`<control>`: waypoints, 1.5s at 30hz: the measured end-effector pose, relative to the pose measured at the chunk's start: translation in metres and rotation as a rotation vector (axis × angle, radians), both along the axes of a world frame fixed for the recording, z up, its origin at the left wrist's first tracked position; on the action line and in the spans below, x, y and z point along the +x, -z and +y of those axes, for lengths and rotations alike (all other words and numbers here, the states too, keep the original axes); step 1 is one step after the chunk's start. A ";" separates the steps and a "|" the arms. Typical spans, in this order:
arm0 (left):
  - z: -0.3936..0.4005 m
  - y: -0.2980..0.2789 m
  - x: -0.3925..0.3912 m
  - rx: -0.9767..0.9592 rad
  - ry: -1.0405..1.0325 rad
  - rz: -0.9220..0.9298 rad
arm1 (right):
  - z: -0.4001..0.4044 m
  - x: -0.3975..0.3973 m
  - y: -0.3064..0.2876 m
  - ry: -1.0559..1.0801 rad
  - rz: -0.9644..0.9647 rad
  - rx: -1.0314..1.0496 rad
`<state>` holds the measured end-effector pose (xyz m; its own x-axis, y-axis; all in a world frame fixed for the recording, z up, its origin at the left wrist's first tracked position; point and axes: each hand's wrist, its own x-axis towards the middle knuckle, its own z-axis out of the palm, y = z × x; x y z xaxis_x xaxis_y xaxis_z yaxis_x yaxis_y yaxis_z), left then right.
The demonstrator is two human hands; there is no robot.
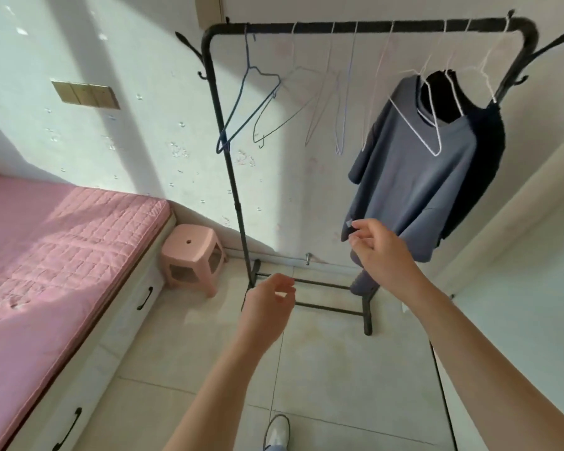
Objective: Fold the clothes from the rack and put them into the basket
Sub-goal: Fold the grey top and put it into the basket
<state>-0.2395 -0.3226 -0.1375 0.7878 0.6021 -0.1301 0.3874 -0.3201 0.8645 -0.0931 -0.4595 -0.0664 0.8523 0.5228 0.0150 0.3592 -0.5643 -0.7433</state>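
Note:
A black clothes rack [232,177] stands against the wall. At its right end a grey-blue shirt [414,177] hangs on a white hanger, and a black garment [482,164] hangs behind it. Several bare hangers [251,102] dangle along the left and middle of the rail. My right hand [378,249] is raised just in front of the grey-blue shirt's lower left hem, fingers loosely bent, holding nothing. Lower and to the left, my left hand [267,304] hovers over the rack's base bars with relaxed, curled fingers. No basket is in view.
A bed with a pink quilted cover [56,249] fills the left side, with drawers under it. A pink plastic stool [192,255] stands between the bed and the rack. A pale door or cabinet panel [518,288] lines the right. Tiled floor lies below me.

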 end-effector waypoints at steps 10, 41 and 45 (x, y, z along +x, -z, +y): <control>0.011 -0.045 0.174 0.019 0.279 -0.055 | 0.009 0.142 -0.056 0.215 -0.098 0.070; -0.153 -0.102 0.479 0.020 0.274 -0.145 | -0.015 0.436 -0.113 0.334 0.674 0.657; -0.151 -0.101 0.481 -0.032 0.289 -0.148 | -0.008 0.438 -0.117 0.312 0.686 0.567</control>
<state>0.2410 -0.4738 -0.0367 0.9373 0.3481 -0.0169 0.1539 -0.3700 0.9162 0.3445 -0.4674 0.0507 0.8696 0.3382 -0.3597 -0.3650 -0.0501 -0.9297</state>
